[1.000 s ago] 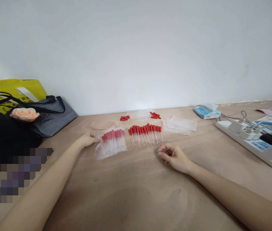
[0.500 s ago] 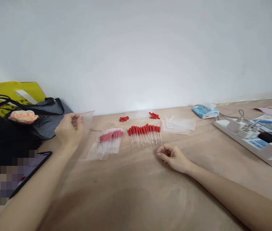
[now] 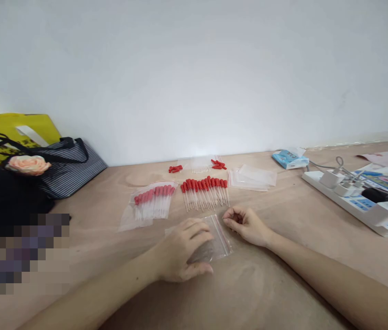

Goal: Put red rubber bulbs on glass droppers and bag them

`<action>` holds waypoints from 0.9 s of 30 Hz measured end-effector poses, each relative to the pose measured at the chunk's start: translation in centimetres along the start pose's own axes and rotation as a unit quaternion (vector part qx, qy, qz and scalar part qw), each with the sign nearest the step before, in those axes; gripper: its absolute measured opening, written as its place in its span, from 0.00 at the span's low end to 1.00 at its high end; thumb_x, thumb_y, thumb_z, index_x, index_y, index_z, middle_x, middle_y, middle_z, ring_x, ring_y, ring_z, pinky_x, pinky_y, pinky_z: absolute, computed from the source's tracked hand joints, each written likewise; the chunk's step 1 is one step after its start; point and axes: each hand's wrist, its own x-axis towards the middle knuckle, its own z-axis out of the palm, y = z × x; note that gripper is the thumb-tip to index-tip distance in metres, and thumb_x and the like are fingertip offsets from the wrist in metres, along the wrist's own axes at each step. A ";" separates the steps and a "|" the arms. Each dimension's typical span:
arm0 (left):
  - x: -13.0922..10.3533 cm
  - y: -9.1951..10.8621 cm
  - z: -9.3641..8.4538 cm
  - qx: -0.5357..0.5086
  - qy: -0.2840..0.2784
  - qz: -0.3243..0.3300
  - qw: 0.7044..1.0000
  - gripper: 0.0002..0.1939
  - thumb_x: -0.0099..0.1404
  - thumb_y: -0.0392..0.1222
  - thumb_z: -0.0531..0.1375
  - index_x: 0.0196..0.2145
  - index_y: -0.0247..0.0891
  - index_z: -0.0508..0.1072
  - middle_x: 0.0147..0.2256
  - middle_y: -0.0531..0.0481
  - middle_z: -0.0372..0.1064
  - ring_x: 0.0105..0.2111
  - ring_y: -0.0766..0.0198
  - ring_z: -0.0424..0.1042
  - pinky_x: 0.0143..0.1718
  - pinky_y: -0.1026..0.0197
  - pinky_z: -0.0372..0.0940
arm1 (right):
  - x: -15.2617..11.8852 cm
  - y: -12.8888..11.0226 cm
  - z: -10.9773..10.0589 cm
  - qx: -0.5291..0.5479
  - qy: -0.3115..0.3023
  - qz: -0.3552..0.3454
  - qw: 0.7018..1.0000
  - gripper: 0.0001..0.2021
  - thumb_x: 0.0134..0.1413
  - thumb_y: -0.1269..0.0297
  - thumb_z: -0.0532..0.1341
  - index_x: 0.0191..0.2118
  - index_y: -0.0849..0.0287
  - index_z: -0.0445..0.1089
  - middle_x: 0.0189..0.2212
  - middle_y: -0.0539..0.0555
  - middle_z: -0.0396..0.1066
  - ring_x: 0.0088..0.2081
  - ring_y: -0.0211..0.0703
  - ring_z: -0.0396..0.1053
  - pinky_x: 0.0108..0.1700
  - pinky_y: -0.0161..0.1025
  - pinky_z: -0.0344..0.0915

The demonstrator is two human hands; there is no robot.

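Observation:
My left hand point(image 3: 184, 250) lies low over a clear zip bag point(image 3: 221, 238), thumb and fingers apart; its palm and part of the bag are hidden. The bag lies flat, its red-lined zip edge toward the right. Just beyond that edge, my right hand point(image 3: 248, 225) rests on the table with its fingers curled in toward the thumb, and nothing shows in it. A row of red-bulbed droppers point(image 3: 205, 185) with thin clear stems lies ahead of both hands. Left of the row, more red-bulbed droppers sit inside overlapping clear zip bags point(image 3: 145, 215).
Flat clear bags point(image 3: 254, 178) lie right of the row. Behind it are loose red bulbs point(image 3: 218, 164), more red bulbs point(image 3: 175, 169) and thin clear tubes point(image 3: 199, 169). A blue tissue pack point(image 3: 289, 159) and power strip point(image 3: 348, 201) stand right; a striped bag point(image 3: 73, 167) stands left.
My left hand has come from the far left to the middle, bringing the clear zip bag down onto the table. My right hand has stayed in place. The view has shifted slightly.

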 end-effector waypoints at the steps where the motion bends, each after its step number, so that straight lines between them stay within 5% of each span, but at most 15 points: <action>1: -0.2 -0.5 -0.4 -0.010 -0.014 -0.021 1.000 0.25 0.56 0.55 0.55 0.47 0.38 0.63 0.49 0.42 0.61 0.51 0.52 0.57 0.52 0.50 0.53 | 0.0 0.0 -0.1 0.000 -0.006 0.006 1.000 0.05 0.47 0.65 0.57 0.27 0.61 0.65 0.20 0.47 0.61 0.21 0.31 0.56 0.23 0.30 0.54; 7: -1.6 -2.0 0.4 -0.037 -0.102 -0.113 0.988 0.36 0.57 0.60 0.51 0.58 0.42 0.47 0.60 0.43 0.39 0.59 0.50 0.40 0.56 0.44 0.40 | 0.0 -0.1 -0.7 -0.035 -0.044 -0.013 0.998 0.08 0.47 0.62 0.58 0.25 0.61 0.69 0.25 0.50 0.63 0.25 0.33 0.59 0.26 0.32 0.57; 20: -1.4 -1.9 0.5 -0.037 -0.097 -0.117 0.988 0.34 0.56 0.61 0.52 0.56 0.43 0.53 0.59 0.45 0.43 0.58 0.51 0.42 0.57 0.44 0.40 | -0.9 -1.7 -2.0 -0.052 -0.183 -0.085 0.978 0.11 0.46 0.56 0.60 0.29 0.58 0.73 0.34 0.53 0.65 0.33 0.37 0.63 0.34 0.34 0.61; 27: -1.2 -2.3 0.4 -0.054 -0.090 -0.108 0.989 0.34 0.54 0.60 0.54 0.56 0.44 0.54 0.59 0.45 0.45 0.58 0.51 0.44 0.56 0.44 0.42 | -1.2 -2.2 -1.9 -0.087 -0.203 -0.196 0.956 0.14 0.44 0.57 0.62 0.39 0.55 0.72 0.40 0.55 0.67 0.43 0.43 0.63 0.47 0.43 0.58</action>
